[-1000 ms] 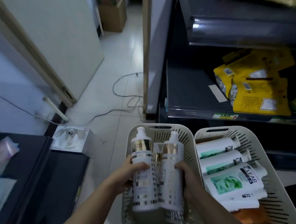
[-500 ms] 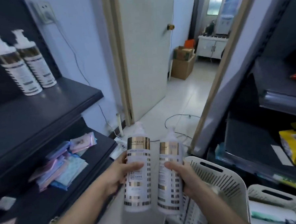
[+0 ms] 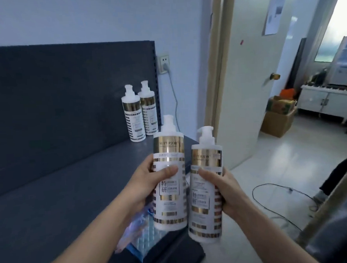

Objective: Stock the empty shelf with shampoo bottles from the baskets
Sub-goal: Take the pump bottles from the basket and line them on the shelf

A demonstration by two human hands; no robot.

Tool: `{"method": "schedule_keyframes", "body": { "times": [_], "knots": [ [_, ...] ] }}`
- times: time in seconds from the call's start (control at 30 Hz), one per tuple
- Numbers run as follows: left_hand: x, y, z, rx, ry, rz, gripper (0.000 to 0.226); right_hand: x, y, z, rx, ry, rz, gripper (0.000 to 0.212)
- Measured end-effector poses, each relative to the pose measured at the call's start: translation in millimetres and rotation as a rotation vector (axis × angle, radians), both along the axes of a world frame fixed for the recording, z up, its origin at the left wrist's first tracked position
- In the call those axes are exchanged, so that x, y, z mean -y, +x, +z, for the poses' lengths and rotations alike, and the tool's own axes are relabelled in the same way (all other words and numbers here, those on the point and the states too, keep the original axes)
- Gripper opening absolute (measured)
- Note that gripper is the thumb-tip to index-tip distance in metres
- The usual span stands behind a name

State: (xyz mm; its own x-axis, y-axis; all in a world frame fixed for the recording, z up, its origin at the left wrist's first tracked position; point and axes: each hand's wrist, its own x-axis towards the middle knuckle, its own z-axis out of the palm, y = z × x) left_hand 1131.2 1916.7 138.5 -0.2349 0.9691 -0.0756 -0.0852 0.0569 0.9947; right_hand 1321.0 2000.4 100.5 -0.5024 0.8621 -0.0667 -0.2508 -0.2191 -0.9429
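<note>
My left hand [image 3: 149,183] grips a white and gold pump shampoo bottle [image 3: 171,202] upright in the air. My right hand [image 3: 222,189] grips a second matching bottle [image 3: 206,208] just to its right, a little lower. Both bottles hang over the front right corner of the dark shelf [image 3: 61,189]. Two more of the same bottles [image 3: 139,115] stand side by side at the shelf's back right, against the dark back panel. The baskets are out of view.
Blue and pink packets [image 3: 141,233] lie on a lower shelf under my left forearm. A wall socket with a cable [image 3: 165,64] is right of the shelf. An open white door [image 3: 244,83], cardboard boxes [image 3: 278,115] and floor cables [image 3: 280,198] lie to the right.
I lifted both bottles out of the basket and raised them to the upper shelf's level. My view swung up and left from the baskets to the shelf.
</note>
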Motion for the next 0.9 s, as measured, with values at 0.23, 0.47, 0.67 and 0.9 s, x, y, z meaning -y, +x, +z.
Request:
{"method": "schedule_keyframes", "body": {
  "times": [0.23,0.47,0.67,0.9],
  "knots": [
    [-16.4,-78.4,36.6,-0.130,0.072,0.133,0.068,-39.8,-79.4,42.0,0.047,0.226,0.062,0.072],
    [-45.3,-124.6,41.7,-0.220,0.070,0.318,0.060,-87.2,-137.6,55.0,0.083,0.339,0.126,0.066],
    [-86.5,-157.7,32.1,-0.243,0.067,0.479,0.066,-149.6,-173.0,52.2,0.171,0.417,0.237,0.039],
    [-139.4,-192.0,17.9,-0.222,0.068,0.674,0.070,-221.6,-206.6,48.7,0.229,0.445,0.289,0.049]
  ]
}}
